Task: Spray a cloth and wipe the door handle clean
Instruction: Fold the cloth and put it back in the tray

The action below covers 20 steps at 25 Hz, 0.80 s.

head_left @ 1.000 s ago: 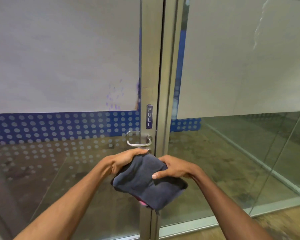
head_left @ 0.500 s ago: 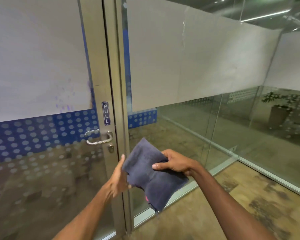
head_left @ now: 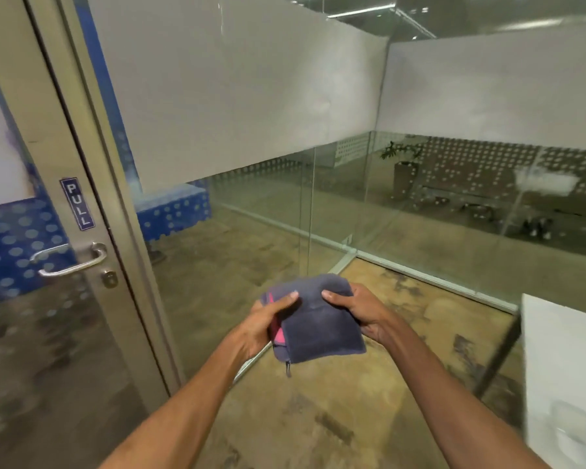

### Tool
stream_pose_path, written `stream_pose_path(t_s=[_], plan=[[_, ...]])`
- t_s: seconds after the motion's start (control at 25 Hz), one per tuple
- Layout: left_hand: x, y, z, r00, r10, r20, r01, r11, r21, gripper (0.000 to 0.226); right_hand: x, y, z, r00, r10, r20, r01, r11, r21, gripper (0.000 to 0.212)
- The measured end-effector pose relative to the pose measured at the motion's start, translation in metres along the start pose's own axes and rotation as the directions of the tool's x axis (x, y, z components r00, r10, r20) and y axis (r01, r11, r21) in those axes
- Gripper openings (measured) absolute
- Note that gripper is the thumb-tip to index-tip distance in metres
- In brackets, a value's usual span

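The cloth (head_left: 315, 321), folded dark blue with a pink edge showing, sits well to the right of the door handle (head_left: 70, 260) and lower, held clear of the door. The left hand (head_left: 268, 321) pinches its left edge closed, thumb on top; the right hand (head_left: 359, 313) grips its right edge likewise. The handle's long axis runs roughly level, and the left hand is nearer to it, so reaching it likely means swinging back leftward.
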<state>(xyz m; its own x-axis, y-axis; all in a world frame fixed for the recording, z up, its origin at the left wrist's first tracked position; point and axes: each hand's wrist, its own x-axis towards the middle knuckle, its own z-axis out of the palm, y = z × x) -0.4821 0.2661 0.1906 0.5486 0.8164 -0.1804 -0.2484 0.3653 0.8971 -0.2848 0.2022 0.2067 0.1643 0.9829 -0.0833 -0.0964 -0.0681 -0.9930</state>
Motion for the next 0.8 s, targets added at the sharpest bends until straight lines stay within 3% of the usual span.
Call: stream_pose_path(t_s=[0.08, 0.16, 0.32, 0.44, 0.56, 0.68, 0.8], plan=[[0.010, -0.013, 0.036, 0.993, 0.057, -0.107, -0.040, 0.987, 0.154, 0.028, -0.020, 0.003, -0.034, 0.994, -0.004, -0.112, 0.004, 1.000, -0.001, 0.032], [0.019, -0.025, 0.073, 0.984, 0.087, -0.156, -0.055, 0.978, 0.199, 0.038, -0.040, 0.004, -0.068, 0.981, -0.020, -0.192, 0.018, 1.000, -0.016, 0.035], [0.038, -0.054, 0.152, 0.959, 0.179, -0.218, -0.084, 0.919, 0.385, 0.080, -0.084, 0.006, -0.140, 0.943, -0.085, -0.322, 0.068, 0.996, -0.062, 0.027], [0.046, -0.084, 0.208, 0.983, 0.174, 0.054, -0.179, 0.874, 0.451, 0.089, -0.118, 0.014, -0.195, 0.862, -0.132, -0.489, 0.049, 0.983, -0.180, 0.044], [0.050, -0.111, 0.261, 0.951, 0.126, 0.281, -0.258, 0.826, 0.501, 0.072, -0.158, 0.022, -0.251, 0.769, -0.210, -0.604, 0.040, 0.959, -0.282, 0.061], [0.049, -0.133, 0.305, 0.941, 0.119, 0.318, -0.293, 0.758, 0.583, 0.070, -0.195, 0.027, -0.296, 0.764, -0.340, -0.549, 0.114, 0.908, -0.404, 0.062], [0.050, -0.152, 0.336, 0.933, 0.155, 0.325, -0.343, 0.661, 0.668, 0.070, -0.215, 0.032, -0.331, 0.812, -0.371, -0.451, 0.080, 0.836, -0.543, 0.040]])
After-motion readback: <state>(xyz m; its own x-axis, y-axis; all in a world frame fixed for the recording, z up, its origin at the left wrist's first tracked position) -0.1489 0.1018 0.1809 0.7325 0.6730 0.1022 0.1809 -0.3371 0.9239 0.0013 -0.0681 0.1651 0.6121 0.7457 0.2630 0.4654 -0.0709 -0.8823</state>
